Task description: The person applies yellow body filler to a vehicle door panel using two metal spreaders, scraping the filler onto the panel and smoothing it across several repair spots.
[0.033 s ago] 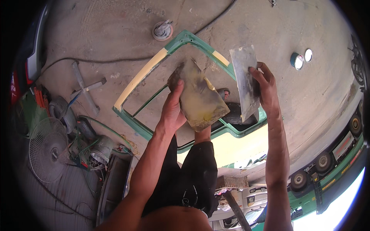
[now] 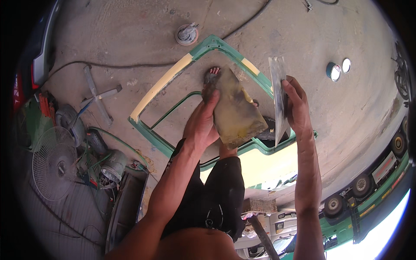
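My left hand (image 2: 203, 119) grips a flat, stained mixing board (image 2: 238, 110) by its left edge, thumb on top. Dull yellow smears cover the board, and a small pale yellow dab of filler (image 2: 248, 96) sits at its right edge. Upright in my right hand (image 2: 298, 104) is a thin, greyish metal spreader sheet (image 2: 277, 76), pinched between thumb and fingers and turned nearly edge-on. A gap separates sheet and board. Beneath both lies a green vehicle door (image 2: 149, 134) with a large window opening and cream-yellow filler patches (image 2: 167, 84) along its frame.
A cream panel (image 2: 260, 167) continues the door toward me. A pot (image 2: 186, 34) and two tins (image 2: 333, 72) stand on the concrete floor. A hose (image 2: 125, 66) crosses it. At left are a metal cross stand (image 2: 99, 96), tyres and a fan (image 2: 60, 164). My foot (image 2: 211, 74) is inside the window opening.
The spreader sheet has turned from showing its broad face to nearly edge-on. The board has shifted slightly right, and my foot beyond it has come into view.
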Tool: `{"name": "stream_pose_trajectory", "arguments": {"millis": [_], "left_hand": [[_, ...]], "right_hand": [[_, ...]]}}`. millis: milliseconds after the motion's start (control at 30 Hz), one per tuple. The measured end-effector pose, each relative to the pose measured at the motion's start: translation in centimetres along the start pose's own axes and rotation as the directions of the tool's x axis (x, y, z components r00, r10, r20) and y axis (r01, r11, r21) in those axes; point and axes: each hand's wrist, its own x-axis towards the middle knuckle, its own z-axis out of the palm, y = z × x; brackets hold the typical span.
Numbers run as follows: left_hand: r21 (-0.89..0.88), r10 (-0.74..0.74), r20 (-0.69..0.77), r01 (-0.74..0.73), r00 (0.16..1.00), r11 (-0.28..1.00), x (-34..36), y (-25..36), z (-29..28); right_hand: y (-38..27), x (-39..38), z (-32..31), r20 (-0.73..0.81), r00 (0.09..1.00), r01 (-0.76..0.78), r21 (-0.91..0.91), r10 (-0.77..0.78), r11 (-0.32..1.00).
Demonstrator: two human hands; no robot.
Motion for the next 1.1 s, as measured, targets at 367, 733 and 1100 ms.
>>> {"name": "stream_pose_trajectory", "arguments": {"millis": [367,733,1100], "left_hand": [[-0.274,-0.124,0.312,0.214,0.942,0.938,-9.5,-0.7,11.1],[-0.082,-0.335,0.407,0.399,0.85,0.913,-20.4,-8.8,7.8],[0.416,-0.571,0.299,0.434,0.765,0.799,-33.5,-16.7,7.1]], "right_hand": [[-2.3,-21.7,4.1,0.083,0.994,0.074,-0.03,-0.071,0.997],[4.3,-35.4,11.5,-0.485,0.826,0.397,0.135,-0.289,0.908],[18.0,-51.9,10.1,-0.119,0.708,0.635,0.537,-0.696,0.555]]}}
